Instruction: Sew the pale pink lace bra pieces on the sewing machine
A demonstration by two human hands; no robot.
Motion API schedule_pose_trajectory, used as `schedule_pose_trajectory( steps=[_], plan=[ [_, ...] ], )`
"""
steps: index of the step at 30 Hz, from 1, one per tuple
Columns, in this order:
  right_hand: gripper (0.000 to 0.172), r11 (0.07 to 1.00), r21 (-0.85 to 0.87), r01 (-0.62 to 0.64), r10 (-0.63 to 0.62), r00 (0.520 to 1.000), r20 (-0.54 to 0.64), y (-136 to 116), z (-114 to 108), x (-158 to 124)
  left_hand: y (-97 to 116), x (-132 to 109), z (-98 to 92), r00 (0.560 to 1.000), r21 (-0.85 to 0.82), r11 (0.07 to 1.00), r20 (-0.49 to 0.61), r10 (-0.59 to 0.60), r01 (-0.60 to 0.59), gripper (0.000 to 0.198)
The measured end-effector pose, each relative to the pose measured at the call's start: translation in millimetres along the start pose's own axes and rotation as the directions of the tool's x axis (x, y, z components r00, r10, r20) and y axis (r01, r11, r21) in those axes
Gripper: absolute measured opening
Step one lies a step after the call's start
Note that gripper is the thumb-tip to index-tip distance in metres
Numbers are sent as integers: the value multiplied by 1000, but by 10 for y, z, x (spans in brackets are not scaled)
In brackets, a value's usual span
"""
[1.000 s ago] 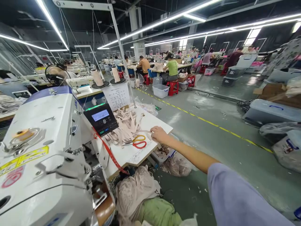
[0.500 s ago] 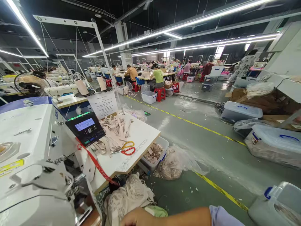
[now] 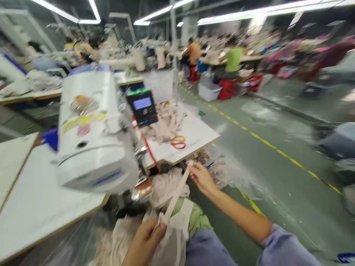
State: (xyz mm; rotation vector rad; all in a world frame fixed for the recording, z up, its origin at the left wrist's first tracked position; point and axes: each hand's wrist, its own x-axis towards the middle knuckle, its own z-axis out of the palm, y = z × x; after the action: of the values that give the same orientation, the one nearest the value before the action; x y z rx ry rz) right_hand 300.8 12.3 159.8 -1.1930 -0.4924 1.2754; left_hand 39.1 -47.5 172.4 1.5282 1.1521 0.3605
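Between my hands runs a pale beige fabric strap, drawn out at a slant. My right hand pinches its upper end, just off the table's front corner. Lower down, my left hand is closed on the beige garment where the strap joins it. The garment lies over my lap, partly on a green cloth. Close to the strap's left side, more beige fabric hangs in a heap below the sewing machine.
Scissors with red and yellow handles lie on the white table near a pile of beige straps. A control panel stands beside the machine. Bagged pieces sit on the floor. Other people work at tables behind.
The view has swung left and blurred. My right hand has risen from the fabric heap with the strap's end, and my left hand has come into view on the garment.
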Motion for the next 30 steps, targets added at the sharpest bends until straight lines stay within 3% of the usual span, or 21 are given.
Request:
schedule_pose_trajectory(
  steps=[2,4,6,8,9,11,14,15,17,19,20,22,24,26,30],
  plan=[
    [50,996,10,-86,86,995,41,136,16,6,90,-20,-30,1000,-81,997,-5,-4,4,51],
    [52,969,-39,-242,245,952,185,311,104,-115,166,8,-47,999,-209,977,-34,-40,32,49],
    [54,906,-177,-383,422,807,414,452,221,-341,211,41,-38,996,-273,960,-41,-75,61,48],
    [51,859,-295,-418,510,655,557,531,332,-556,230,49,-10,997,-303,951,-31,-76,63,46],
    [47,855,-317,-410,516,627,584,547,379,-621,231,42,4,997,-308,950,-25,-68,57,44],
    [42,874,-305,-379,486,682,546,532,444,-637,224,18,17,998,-296,954,-30,-61,49,40],
    [46,923,-249,-294,371,850,373,413,449,-469,202,-24,-5,985,-208,976,-138,-101,71,34],
    [46,932,-232,-277,345,876,337,359,433,-405,194,-34,-19,976,-172,982,-189,-110,77,32],
    [42,925,-239,-297,372,841,394,253,399,-323,180,-45,-45,958,-118,990,-266,-107,78,30],
    [38,894,-334,-298,441,717,540,172,392,-324,166,-43,-60,952,-95,993,-291,-92,67,29],
    [36,883,-394,-254,457,653,604,145,405,-351,159,-37,-61,951,-86,994,-296,-85,63,28],
    [31,871,-488,-59,428,580,693,115,463,-431,146,-18,-52,948,-62,996,-307,-82,66,27],
    [28,819,-545,181,371,558,742,109,541,-508,137,4,-41,948,-39,996,-306,-84,76,23],
    [25,747,-563,353,307,568,764,115,608,-552,132,22,-45,951,-33,996,-294,-94,88,19],
    [23,753,-507,419,210,578,789,128,652,-545,108,18,-129,983,-210,971,-122,-137,109,20]
  ],
)
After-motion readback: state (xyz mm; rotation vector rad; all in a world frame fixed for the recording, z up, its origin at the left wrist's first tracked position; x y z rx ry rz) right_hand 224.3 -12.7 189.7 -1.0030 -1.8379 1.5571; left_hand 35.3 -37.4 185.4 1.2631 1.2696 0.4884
